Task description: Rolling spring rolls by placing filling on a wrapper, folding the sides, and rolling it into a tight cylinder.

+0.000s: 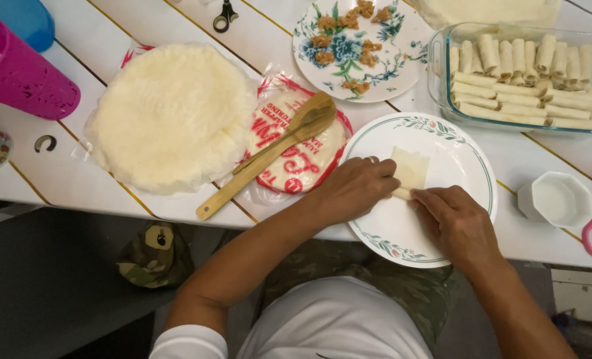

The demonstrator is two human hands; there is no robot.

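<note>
White slatted table (176,20), hands (402,199) on wrapper (410,167)

A round clear plastic wrapper package (296,159) with red printing lies beside the wrapper stack (173,116), under wooden utensils (276,153).

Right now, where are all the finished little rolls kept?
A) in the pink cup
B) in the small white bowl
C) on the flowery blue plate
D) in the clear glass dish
D: the finished rolls lie stacked in rows inside the clear glass dish at the upper right, while both hands, left hand and right hand, work one wrapper on the white plate.
</note>
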